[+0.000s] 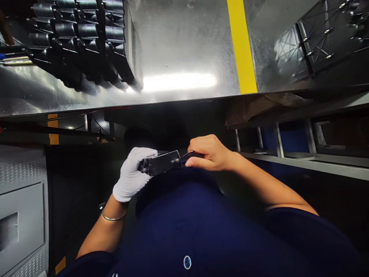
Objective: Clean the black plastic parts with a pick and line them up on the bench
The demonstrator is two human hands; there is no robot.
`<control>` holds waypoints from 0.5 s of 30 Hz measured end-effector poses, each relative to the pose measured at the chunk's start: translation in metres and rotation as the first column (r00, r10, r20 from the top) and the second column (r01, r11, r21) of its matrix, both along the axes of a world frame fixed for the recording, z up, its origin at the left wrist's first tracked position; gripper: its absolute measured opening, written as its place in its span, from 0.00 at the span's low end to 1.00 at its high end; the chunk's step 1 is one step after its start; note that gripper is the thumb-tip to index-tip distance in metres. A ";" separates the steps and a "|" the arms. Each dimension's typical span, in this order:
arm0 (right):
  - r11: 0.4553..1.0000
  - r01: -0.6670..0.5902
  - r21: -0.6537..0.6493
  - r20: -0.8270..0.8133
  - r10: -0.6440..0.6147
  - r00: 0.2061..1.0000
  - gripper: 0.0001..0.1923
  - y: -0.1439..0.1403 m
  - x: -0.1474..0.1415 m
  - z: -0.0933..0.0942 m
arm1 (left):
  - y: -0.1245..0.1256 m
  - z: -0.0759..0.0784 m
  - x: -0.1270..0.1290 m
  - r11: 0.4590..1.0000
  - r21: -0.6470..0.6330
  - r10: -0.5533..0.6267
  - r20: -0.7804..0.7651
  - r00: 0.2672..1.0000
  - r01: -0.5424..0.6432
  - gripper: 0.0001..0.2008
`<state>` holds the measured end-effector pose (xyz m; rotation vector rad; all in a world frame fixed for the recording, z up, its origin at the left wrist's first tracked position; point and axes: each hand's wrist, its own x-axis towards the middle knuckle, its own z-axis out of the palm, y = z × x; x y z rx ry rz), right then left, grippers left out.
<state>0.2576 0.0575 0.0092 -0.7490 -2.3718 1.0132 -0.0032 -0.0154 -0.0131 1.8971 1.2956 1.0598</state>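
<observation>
1. Nearest to the camera is the person's dark blue shirt [187, 231], which fills the bottom of the view; both forearms come out from it.
2. Just above the shirt, the hands hold a small black plastic part [161, 162] with a glossy face, in the air below the counter edge.
3. The left hand [131, 177], in a white glove, is closed around the left end of the part. A thin metal bracelet [112, 218] sits on this wrist.
4. The right hand [210, 154] is bare and its fingers pinch the right end of the part, so the two hands are close together with the part between them.
5. Above is the shiny metal counter [178, 57] with a yellow stripe [241, 46].
6. On the counter at the left stands a stack of black plastic parts [83, 34]; at the right lies a dark tray with ribs [331, 34].
7. A grey cabinet [20, 215] is at the lower left.
</observation>
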 end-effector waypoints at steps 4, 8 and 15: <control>0.955 0.093 0.280 0.117 -0.130 0.985 0.32 0.001 -0.003 -0.001 | -0.002 -0.001 0.001 0.997 -0.052 0.056 -0.008 0.998 -0.056 0.18; 0.914 0.117 0.388 0.124 -0.178 0.976 0.32 0.000 -0.004 0.002 | -0.006 0.000 0.005 0.981 -0.152 0.122 -0.003 0.993 -0.121 0.17; 0.938 0.077 0.339 0.029 -0.092 0.995 0.31 0.005 -0.008 0.005 | 0.002 -0.001 0.001 0.847 -0.521 0.168 0.080 0.983 -0.102 0.27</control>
